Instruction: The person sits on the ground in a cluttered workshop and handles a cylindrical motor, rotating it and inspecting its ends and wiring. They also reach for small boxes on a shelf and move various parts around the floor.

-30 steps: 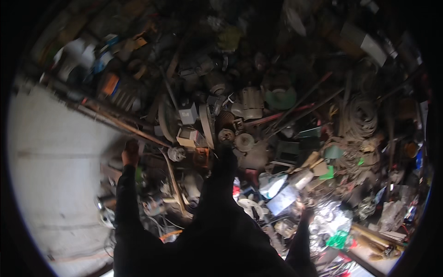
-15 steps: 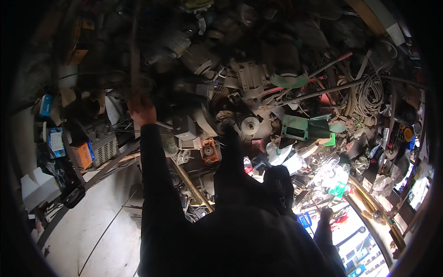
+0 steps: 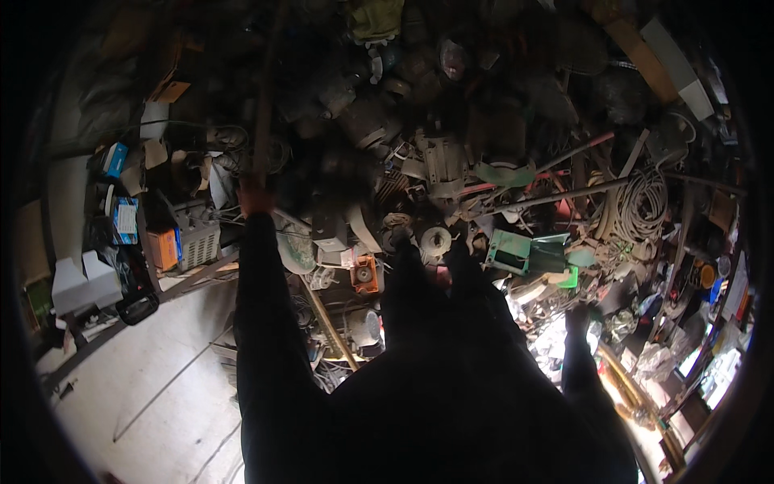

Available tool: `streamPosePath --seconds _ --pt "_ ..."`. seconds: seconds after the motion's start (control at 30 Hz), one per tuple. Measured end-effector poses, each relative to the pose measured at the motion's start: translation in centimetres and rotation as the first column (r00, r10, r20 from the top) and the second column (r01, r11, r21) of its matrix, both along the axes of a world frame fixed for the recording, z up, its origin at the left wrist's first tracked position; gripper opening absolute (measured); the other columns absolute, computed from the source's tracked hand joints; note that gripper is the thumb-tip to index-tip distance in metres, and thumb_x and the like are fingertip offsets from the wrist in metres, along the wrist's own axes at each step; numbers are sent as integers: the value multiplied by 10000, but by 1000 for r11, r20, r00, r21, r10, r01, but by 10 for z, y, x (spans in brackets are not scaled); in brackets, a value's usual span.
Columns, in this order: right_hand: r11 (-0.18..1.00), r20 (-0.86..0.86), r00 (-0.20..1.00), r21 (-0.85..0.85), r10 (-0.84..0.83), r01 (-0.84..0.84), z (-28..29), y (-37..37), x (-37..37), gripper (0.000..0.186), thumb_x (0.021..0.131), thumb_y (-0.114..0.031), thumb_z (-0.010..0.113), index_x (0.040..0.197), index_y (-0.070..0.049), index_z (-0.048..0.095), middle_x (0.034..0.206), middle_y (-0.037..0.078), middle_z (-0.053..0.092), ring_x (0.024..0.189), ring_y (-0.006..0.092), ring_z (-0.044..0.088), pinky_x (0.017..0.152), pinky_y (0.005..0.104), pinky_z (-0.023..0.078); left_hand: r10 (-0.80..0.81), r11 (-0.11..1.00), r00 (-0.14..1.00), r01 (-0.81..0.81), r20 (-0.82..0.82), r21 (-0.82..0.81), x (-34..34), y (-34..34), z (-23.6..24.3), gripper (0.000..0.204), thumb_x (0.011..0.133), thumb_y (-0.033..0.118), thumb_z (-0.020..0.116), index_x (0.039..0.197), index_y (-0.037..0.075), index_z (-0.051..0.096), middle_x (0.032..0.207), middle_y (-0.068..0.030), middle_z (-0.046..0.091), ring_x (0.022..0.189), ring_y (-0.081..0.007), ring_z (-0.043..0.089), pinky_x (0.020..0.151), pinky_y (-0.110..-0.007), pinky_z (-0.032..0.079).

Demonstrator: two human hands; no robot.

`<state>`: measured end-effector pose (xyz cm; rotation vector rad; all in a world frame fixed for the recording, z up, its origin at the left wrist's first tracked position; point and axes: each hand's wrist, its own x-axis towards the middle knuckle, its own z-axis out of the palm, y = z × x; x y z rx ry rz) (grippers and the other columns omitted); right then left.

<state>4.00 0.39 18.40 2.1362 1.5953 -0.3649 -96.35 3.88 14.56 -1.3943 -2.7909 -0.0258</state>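
Note:
My left arm stretches ahead, and my left hand (image 3: pixel 255 200) is closed round a narrow dark upright post (image 3: pixel 264 121). Its fingers are partly in shadow. A grey vented metal box (image 3: pixel 197 242) and an orange box (image 3: pixel 164 250) stand left of that hand. My right hand (image 3: pixel 577 319) hangs low on the right as a dark outline, above crumpled clear plastic and scrap; its fingers cannot be made out. Between my arms, my dark shoes (image 3: pixel 409 254) stand among old machine parts, close to a round metal disc (image 3: pixel 436 240) and an orange housing (image 3: pixel 366 275).
Scrap and tools cover the floor ahead. Long metal bars (image 3: pixel 556 196) lie across the pile, with a coiled cable (image 3: pixel 645 202) at right. Green metal parts (image 3: pixel 509 251) lie ahead of my right arm. A pale floor (image 3: pixel 153 379) stretches at lower left, behind a curved shelf edge.
My view has shifted, so the clutter sits differently in the picture. My left hand stays on the post. My right arm has come up and forward, away from the bright area at lower right.

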Motion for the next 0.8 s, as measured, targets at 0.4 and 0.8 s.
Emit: streamPosePath --seconds 0.4,0.8 --pt "991 -6 993 62 119 -118 -22 141 38 402 764 -343 754 972 -3 701 956 238 726 933 415 713 838 522 563 244 968 944 -249 220 -6 -14 11 -4 280 934 78 623 1171 131 763 1257 -173 686 1141 -385 668 965 -502 553" --pt "986 23 987 38 -161 160 -8 90 -64 312 734 -226 721 924 21 701 913 289 727 901 475 711 797 550 567 25 685 721 -517 692 514 13 11 15 293 964 91 526 1107 21 771 1050 -122 767 865 -227 721 796 -356 579"
